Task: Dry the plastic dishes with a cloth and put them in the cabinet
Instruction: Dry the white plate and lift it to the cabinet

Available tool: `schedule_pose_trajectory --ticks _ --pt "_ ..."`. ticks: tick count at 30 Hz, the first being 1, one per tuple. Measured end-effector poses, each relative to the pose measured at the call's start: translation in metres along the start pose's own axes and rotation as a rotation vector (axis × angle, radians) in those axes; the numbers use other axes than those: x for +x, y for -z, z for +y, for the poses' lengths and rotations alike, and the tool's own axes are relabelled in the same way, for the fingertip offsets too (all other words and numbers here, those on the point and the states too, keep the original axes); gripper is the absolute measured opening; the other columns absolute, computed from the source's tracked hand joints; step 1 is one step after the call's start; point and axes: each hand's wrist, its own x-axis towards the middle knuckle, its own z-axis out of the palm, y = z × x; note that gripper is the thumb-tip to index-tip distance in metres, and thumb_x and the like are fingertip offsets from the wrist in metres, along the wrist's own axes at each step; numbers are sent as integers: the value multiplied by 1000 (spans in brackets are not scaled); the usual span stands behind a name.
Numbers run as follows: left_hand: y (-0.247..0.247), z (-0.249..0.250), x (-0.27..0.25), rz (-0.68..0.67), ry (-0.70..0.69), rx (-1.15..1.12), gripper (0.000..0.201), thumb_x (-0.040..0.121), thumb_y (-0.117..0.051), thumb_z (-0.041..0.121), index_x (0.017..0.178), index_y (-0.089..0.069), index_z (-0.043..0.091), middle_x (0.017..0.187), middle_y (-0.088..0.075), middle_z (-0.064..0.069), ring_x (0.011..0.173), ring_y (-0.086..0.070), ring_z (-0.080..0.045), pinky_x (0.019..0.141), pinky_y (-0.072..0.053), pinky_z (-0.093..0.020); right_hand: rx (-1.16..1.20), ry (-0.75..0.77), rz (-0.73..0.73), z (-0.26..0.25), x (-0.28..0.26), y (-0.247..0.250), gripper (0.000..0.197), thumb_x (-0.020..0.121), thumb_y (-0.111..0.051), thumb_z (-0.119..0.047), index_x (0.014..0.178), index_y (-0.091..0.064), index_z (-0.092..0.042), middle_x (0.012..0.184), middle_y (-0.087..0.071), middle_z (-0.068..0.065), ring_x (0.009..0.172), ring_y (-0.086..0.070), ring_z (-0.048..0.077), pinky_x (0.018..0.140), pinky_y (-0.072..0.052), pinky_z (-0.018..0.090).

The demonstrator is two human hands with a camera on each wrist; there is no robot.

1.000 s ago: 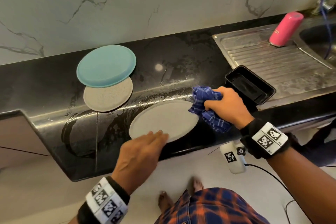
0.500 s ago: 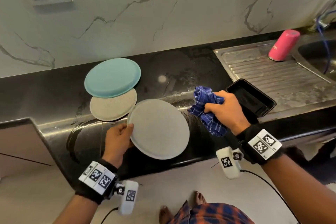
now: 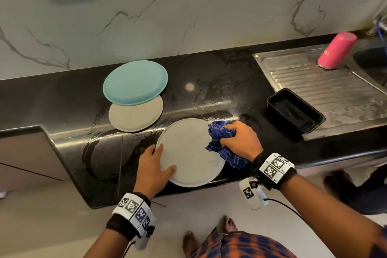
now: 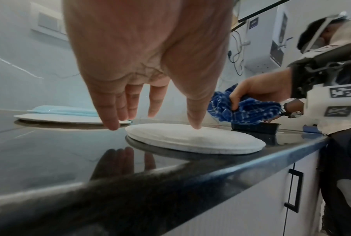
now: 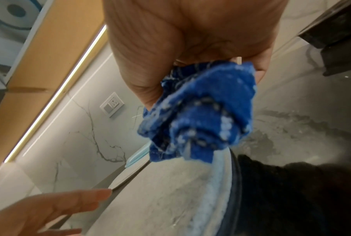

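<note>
A grey plastic plate (image 3: 188, 153) lies flat on the black counter (image 3: 209, 73), close to its front edge. My left hand (image 3: 163, 158) is at the plate's left rim. In the left wrist view its fingers (image 4: 114, 124) point straight down beside the plate (image 4: 190, 138) and the thumb tip touches the plate's top. My right hand (image 3: 236, 142) grips a bunched blue checked cloth (image 3: 219, 140), which lies on the plate's right edge. The right wrist view shows the cloth (image 5: 200, 119) hanging from the fist over the plate (image 5: 170, 191).
Behind, a teal plate (image 3: 136, 81) overlaps a beige plate (image 3: 136, 117). A black rectangular tray (image 3: 293, 113) sits right of my right hand, by the steel drainboard (image 3: 335, 94) with a pink bottle (image 3: 335, 50). The counter looks wet. A cabinet door handle (image 4: 293, 191) shows below the counter.
My left hand lifted and tilted the grey plate, and it now lies flat again. My right hand moved the cloth left onto the plate's right edge.
</note>
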Motion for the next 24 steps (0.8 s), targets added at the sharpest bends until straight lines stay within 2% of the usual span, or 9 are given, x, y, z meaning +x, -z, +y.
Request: schedule_pose_trajectory --ticks 2,4,7,11,13,17,20,22,24 --pt "-3 0 -6 2 -40 86 84 86 -70 49 154 -30 19 159 -24 -6 145 -21 -24 117 -27 -40 -32 28 -2 -2 2 -1 12 74 -72 -31 86 -74 -27 87 -58 -3 81 -58 21 71 -46 34" --pt "-4 -1 -12 -18 -65 136 86 85 -67 56 154 -29 22 162 -19 -3 147 -16 -22 118 -26 -39 -76 50 -10 -4 7 -3 23 76 -70 -31 98 -74 -33 93 -56 -3 84 -57 20 73 -44 31" --pt "-8 -2 -18 -100 -70 162 92 84 -66 59 157 -22 22 165 -9 -1 150 -9 -19 120 -18 -37 -219 66 -68 -9 17 -12 37 79 -66 -31 117 -68 -34 105 -54 0 98 -57 24 83 -48 34" --pt "-6 -1 -16 -134 -60 188 93 85 -64 59 157 -18 21 166 -5 -1 151 -7 -19 121 -16 -35 -430 91 -108 -21 13 -37 49 86 -57 -40 133 -54 -27 129 -48 5 121 -44 30 97 -45 41" --pt "-4 0 -13 -142 -59 229 94 85 -64 60 157 -20 20 165 -6 -2 151 -9 -21 120 -17 -35 -550 173 -97 -28 2 -52 60 87 -54 -48 142 -45 -27 139 -42 5 124 -39 30 97 -42 42" --pt "-3 0 -8 -140 -69 240 96 82 -67 60 156 -23 18 165 -10 -4 149 -15 -22 119 -20 -33 -594 388 -147 -34 -24 -73 62 87 -52 -47 146 -43 -29 142 -44 4 118 -42 29 91 -40 43" --pt "-3 -4 -11 -141 -89 202 96 82 -69 58 156 -23 18 165 -9 -2 148 -17 -20 119 -19 -31 -629 532 -189 -25 -34 -75 60 86 -58 -44 143 -46 -29 142 -48 4 116 -48 29 87 -45 45" --pt "-4 -6 -14 -149 -96 164 95 82 -71 55 156 -23 19 165 -8 0 149 -15 -19 120 -17 -30 -670 491 -206 -21 -23 -64 58 89 -58 -43 144 -44 -29 145 -45 2 122 -47 28 92 -44 45" --pt "-4 -7 -14 -153 -88 121 94 82 -72 52 156 -24 20 166 -7 1 150 -14 -19 120 -16 -31 -682 377 -152 -23 3 -52 54 93 -55 -39 144 -42 -28 143 -44 1 124 -44 26 95 -43 44"
